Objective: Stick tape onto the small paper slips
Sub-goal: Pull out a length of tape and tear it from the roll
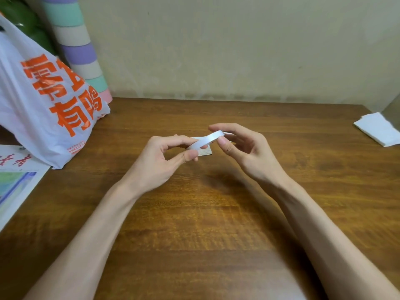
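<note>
tape roll [205, 141]: glossy white | table [194, 213]: grained wood | bag [43, 94]: shiny plastic

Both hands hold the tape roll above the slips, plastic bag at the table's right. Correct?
No: the head view shows the bag at the table's left. The left hand and right hand hold the tape above the slips.

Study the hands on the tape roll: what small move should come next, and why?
Probably the right hand should pick the tape's free end loose from the tape roll. Both it and the left hand pinch the roll over the paper slips, and no strip is drawn out yet.
</note>
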{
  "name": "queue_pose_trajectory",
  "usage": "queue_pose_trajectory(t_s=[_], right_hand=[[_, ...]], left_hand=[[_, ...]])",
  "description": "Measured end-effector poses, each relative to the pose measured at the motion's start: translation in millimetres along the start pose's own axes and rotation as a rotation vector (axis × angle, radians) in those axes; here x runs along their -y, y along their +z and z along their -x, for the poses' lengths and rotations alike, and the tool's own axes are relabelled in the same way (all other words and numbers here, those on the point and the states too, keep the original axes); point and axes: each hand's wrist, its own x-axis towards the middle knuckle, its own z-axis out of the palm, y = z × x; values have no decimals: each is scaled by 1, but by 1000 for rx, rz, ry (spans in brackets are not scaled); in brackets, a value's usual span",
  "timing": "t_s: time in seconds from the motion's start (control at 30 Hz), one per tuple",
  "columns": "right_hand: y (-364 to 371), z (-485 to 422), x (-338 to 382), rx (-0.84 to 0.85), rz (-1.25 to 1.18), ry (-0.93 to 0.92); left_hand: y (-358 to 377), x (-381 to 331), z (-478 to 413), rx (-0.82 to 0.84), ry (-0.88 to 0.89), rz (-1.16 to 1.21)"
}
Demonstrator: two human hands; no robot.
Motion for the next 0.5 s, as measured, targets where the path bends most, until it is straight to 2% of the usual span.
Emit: queue_pose_trajectory(t_s=[0.27,0.4,0.5], right_hand=[[9,1,0,-22,49,-24],[8,1,2,-46,-86,-15],[3,1,5,-84,-170,20]], left_hand=[[7,-3,2,-54,25,16],[5,-6,3,-13,26,70],[1,-6,3,59,-12,204]])
